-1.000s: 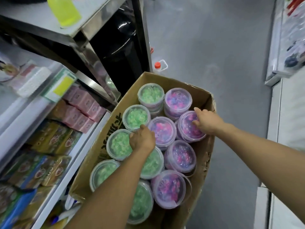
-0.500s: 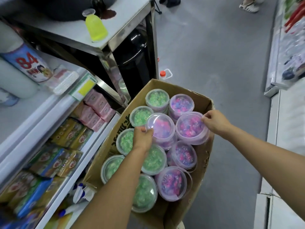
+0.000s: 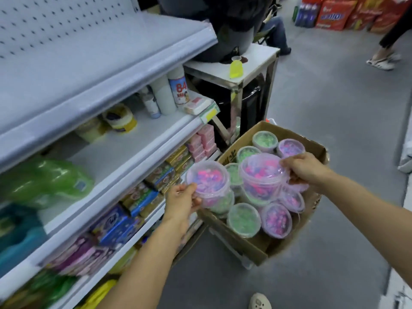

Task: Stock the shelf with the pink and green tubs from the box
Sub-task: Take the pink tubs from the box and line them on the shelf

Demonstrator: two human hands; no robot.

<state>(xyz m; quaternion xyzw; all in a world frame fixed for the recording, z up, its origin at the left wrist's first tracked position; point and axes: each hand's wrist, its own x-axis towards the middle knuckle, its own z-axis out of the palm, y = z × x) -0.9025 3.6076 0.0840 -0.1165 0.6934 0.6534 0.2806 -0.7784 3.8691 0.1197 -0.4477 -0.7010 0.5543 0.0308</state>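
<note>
Head view: two round, clear plastic pink tubs with lids, filled with pink and purple bits, are held above the cardboard box (image 3: 249,244) at centre right. The left hand (image 3: 181,202) has its fingers curled round the left pink tub (image 3: 207,182); the right hand (image 3: 301,168) grips the rim of the right pink tub (image 3: 260,175). Green tubs (image 3: 244,219) and more pink ones fill the box. At left, the white metal shelf (image 3: 124,148) carries bottles, with soap packs (image 3: 156,179) on the tier below. A yellow bottle (image 3: 236,67) stands on the worktop (image 3: 256,63) in the upper centre.

red "84" on the white bottle (image 3: 178,90) label.
</note>
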